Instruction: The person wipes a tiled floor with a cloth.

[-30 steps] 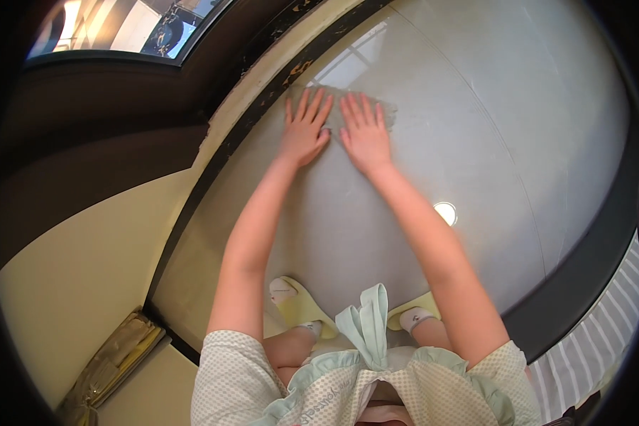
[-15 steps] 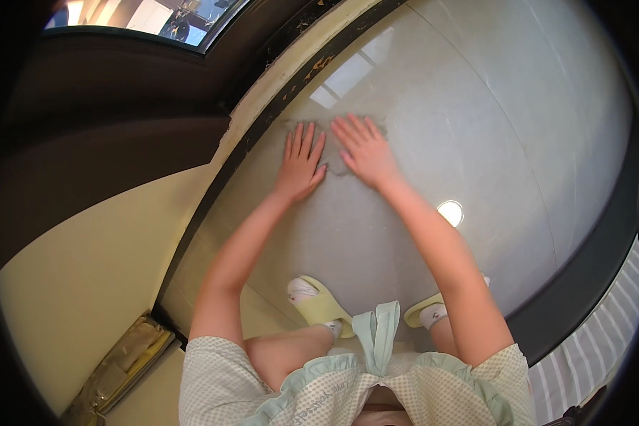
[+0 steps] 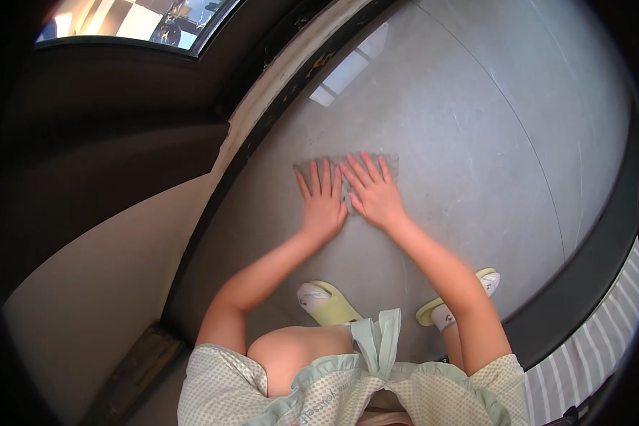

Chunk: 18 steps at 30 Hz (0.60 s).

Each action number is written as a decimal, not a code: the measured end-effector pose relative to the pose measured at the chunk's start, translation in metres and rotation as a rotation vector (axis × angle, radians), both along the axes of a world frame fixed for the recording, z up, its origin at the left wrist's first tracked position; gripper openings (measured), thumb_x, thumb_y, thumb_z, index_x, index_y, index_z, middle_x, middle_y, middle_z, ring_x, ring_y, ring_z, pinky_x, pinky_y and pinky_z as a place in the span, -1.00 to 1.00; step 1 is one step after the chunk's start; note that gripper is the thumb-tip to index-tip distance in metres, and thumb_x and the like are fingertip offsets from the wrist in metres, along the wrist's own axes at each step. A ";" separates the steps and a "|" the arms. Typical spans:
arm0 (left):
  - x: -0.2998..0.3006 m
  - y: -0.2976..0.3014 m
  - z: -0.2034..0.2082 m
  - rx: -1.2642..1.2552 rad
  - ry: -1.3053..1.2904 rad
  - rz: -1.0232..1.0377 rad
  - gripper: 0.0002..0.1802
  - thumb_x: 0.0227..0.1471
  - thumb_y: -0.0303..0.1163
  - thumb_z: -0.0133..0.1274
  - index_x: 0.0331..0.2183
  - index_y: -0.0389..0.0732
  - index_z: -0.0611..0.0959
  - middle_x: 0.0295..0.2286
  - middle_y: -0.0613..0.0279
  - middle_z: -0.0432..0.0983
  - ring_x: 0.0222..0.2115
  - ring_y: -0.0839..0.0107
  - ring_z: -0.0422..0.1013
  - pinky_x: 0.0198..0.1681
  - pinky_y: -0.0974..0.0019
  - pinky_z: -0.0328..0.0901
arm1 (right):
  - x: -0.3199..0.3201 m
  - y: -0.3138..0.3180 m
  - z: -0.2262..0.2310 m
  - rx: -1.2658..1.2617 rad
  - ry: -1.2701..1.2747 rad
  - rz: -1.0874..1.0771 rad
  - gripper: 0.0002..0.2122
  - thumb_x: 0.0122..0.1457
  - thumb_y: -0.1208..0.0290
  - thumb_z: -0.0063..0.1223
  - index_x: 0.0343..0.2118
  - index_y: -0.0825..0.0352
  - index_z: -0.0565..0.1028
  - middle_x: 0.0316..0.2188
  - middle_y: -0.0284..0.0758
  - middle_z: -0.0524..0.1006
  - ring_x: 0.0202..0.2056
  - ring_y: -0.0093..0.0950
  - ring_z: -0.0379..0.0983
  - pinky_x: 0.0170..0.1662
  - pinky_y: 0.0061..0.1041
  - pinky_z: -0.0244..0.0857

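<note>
A thin grey cloth [image 3: 393,167] with a wavy edge lies spread on the glossy grey tiled floor [image 3: 468,163]. Both of my hands rest on it side by side, palms down. My left hand [image 3: 323,206] has its fingers stretched and spread over the left part of the cloth. Just beside it, my right hand [image 3: 378,199] lies flat with fingers apart over the right part. The thumbs come close together near the cloth's middle. Much of the cloth is hidden beneath the hands, and only its far edge and corners show.
My feet in yellow-green slippers [image 3: 334,307] stand near me. On the left runs a dark-edged wall base [image 3: 245,153] beside a dark brown panel [image 3: 113,156]. A black bed frame [image 3: 568,298] with striped bedding [image 3: 589,362] curves along the right.
My two hands have come back toward my body and slightly right, drawing the cloth along. It now looks flatter and more spread out than before.
</note>
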<state>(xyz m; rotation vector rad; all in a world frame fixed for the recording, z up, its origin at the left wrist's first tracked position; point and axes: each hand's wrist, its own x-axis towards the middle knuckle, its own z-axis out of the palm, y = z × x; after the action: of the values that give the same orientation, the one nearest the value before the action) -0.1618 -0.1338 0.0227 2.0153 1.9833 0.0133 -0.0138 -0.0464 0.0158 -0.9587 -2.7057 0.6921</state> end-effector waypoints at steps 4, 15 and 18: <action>0.014 -0.019 -0.007 0.003 -0.068 0.071 -0.16 -0.09 -0.26 0.00 0.18 -0.43 0.13 0.22 -0.26 -0.16 0.25 -0.28 -0.30 0.22 -0.36 -0.35 | 0.005 -0.021 -0.001 -0.042 -0.059 0.001 -0.38 0.07 0.28 -0.02 0.25 0.12 0.15 0.30 -0.36 0.05 0.32 -0.29 -0.14 0.32 -0.07 -0.31; 0.018 -0.017 -0.013 0.042 -0.081 0.074 -0.13 -0.11 -0.28 0.01 0.19 -0.42 0.11 0.23 -0.25 -0.19 0.25 -0.25 -0.30 0.23 -0.31 -0.35 | 0.009 -0.023 -0.006 -0.007 -0.075 -0.026 -0.39 0.10 0.25 -0.06 0.26 0.12 0.12 0.31 -0.40 0.03 0.33 -0.34 -0.15 0.32 -0.13 -0.28; 0.017 -0.017 -0.013 0.024 -0.125 0.080 -0.14 -0.12 -0.35 -0.03 0.19 -0.46 0.08 0.23 -0.27 -0.23 0.25 -0.27 -0.34 0.23 -0.32 -0.39 | 0.008 -0.030 -0.008 -0.021 -0.068 -0.054 -0.38 0.11 0.27 -0.06 0.27 0.12 0.10 0.31 -0.39 0.01 0.33 -0.33 -0.16 0.33 -0.13 -0.29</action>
<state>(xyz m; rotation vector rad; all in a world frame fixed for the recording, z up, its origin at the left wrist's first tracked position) -0.1450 -0.1508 0.0094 1.8986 1.9927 0.1773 -0.0063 -0.0765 0.0073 -1.0754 -2.7247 0.6906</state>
